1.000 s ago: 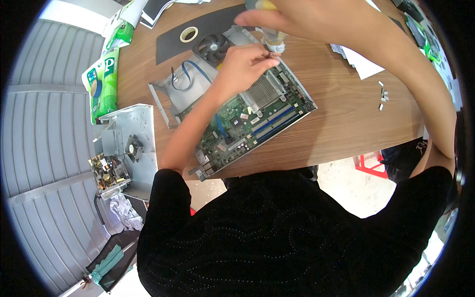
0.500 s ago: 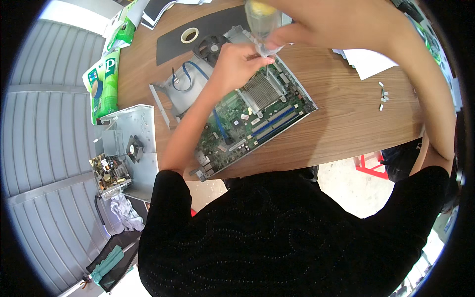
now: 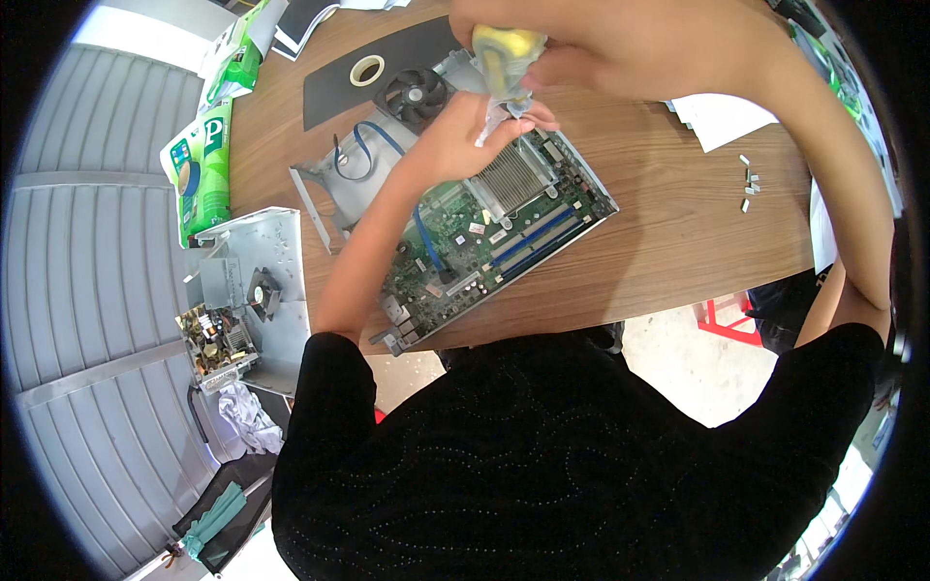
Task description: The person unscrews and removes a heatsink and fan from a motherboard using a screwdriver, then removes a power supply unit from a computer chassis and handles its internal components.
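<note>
Nearest my camera I have the black shirt (image 3: 542, 455), with a red stool (image 3: 727, 324) below the worktop (image 3: 668, 242) on the right and an open metal case (image 3: 278, 257) on the left, a small fan and brown circuitry in it. Ahead, the green board (image 3: 465, 247) lies at a slant in its metal tray (image 3: 320, 194), at the worktop's near edge; I see two blue slots (image 3: 533, 240) at its near right and a blue cable (image 3: 423, 240) curving over its left side. Farther in sits the finned heatsink (image 3: 511, 182). My left hand (image 3: 457, 143) rests over the heatsink's far left part, thumb and fingers close together; I cannot tell whether its grip pinches anything. Above it my right hand (image 3: 581, 58) has its grip closed around a yellow tool (image 3: 506, 63) in clear plastic, whose loose lower end overlaps the left fingers. Small white pieces (image 3: 749, 184) lie well to the right. Beyond the left hand stands a black fan (image 3: 415, 94); farther left, a tape roll (image 3: 367, 71) lies on a dark mat (image 3: 325, 95), while papers (image 3: 725, 121) spread at the far right.
</note>
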Motion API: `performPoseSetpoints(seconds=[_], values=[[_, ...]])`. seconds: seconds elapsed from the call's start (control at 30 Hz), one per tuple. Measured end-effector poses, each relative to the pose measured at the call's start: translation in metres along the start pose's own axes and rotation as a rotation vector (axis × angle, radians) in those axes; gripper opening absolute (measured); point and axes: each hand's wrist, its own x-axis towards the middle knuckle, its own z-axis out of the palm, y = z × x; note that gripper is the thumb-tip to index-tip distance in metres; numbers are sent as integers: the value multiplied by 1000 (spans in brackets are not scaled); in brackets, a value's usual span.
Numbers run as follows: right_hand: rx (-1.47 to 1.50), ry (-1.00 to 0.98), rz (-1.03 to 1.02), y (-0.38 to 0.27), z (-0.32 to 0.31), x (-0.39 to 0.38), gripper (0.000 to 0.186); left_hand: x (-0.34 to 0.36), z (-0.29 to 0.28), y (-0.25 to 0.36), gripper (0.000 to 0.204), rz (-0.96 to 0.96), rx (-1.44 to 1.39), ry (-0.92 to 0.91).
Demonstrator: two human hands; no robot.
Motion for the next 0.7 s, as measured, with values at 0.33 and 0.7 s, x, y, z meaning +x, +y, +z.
performPoseSetpoints(seconds=[0.33,0.7], values=[[140,256,-323,31,17,-6,48,-6,-5,-2,20,-187,315,97],[-81,-134,-452,60,25,7,35,-5,2,3,17,-147,217,214]])
